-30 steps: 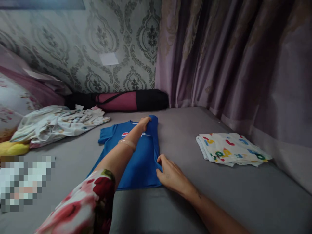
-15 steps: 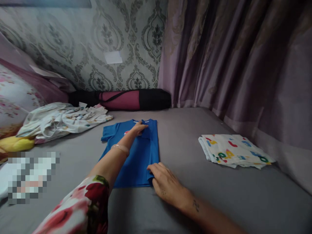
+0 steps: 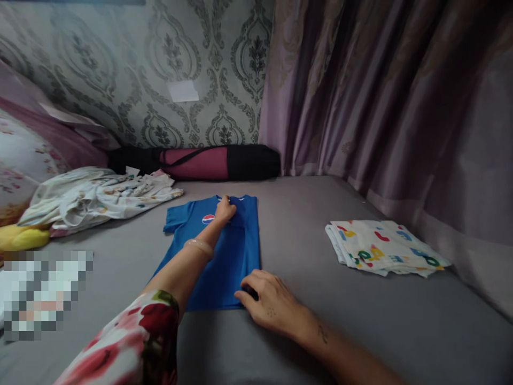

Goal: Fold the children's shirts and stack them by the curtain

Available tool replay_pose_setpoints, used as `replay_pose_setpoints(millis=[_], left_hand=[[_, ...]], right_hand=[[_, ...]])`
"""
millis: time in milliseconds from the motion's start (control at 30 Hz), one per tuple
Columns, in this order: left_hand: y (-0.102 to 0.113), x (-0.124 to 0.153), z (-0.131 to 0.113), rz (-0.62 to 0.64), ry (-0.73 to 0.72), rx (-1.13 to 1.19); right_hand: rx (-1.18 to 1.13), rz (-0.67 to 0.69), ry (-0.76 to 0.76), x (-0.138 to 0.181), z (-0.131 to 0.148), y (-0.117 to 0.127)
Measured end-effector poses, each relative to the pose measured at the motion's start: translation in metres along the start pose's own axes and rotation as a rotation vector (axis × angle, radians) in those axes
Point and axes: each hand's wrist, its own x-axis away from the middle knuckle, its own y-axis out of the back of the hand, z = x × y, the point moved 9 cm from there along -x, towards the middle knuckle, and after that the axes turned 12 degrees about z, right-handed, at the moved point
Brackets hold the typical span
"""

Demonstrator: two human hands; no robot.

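Note:
A small blue T-shirt [image 3: 224,262] with a round logo lies flat on the grey bed [image 3: 304,230], its right side folded inward. My left hand [image 3: 224,209] reaches far out and pinches the folded cloth near the collar. My right hand [image 3: 266,302] rests at the shirt's near right corner, fingers curled on the hem. A bracelet sits on my left wrist, and a floral sleeve covers my upper arm.
A folded white cloth with coloured letters [image 3: 385,246] lies at the right. A heap of pale printed clothes [image 3: 96,198] lies at the left, with pillows behind. A rolled maroon and black mat [image 3: 200,162] lies along the wall. Purple curtains [image 3: 380,107] hang at the right.
The shirt's right side has been folded over and laid flat. My left hand drew back toward the collar's middle, and my right hand slid down to the near hem.

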Motion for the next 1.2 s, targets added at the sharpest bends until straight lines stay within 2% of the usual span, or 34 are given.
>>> replay_pose_setpoints(millis=[67,133,233,300,400,633,800,1000,1200], left_hand=[[0.011,0.001,-0.005,-0.094,0.018,-0.109],[0.009,-0.001,-0.019,-0.098,-0.011,-0.3],[-0.015,-0.012,-0.041,0.04,-0.062,-0.535],[-0.031,-0.021,-0.05,0.116,-0.074,-0.557],[-0.047,-0.033,-0.058,0.161,-0.084,-0.566],[-0.063,-0.055,-0.057,0.202,-0.048,-0.603],[-0.067,-0.067,-0.056,0.226,-0.023,-0.609],[-0.074,-0.074,-0.055,0.239,-0.084,-0.577],[-0.082,-0.068,-0.044,0.181,-0.154,-0.692]], right_hand=[[-0.017,0.001,-0.026,0.0,0.0,0.002],[-0.013,-0.017,-0.032,-0.002,0.0,0.004],[0.04,-0.063,-0.035,-0.003,-0.001,0.009],[0.079,-0.096,-0.035,-0.003,-0.003,0.011],[0.109,-0.133,-0.003,-0.002,-0.005,0.01],[0.097,-0.055,-0.021,-0.005,-0.022,-0.011],[0.075,-0.006,-0.036,-0.006,-0.024,-0.012],[0.112,0.018,0.019,-0.006,-0.02,-0.011],[0.155,0.019,0.057,-0.006,-0.02,-0.012]])
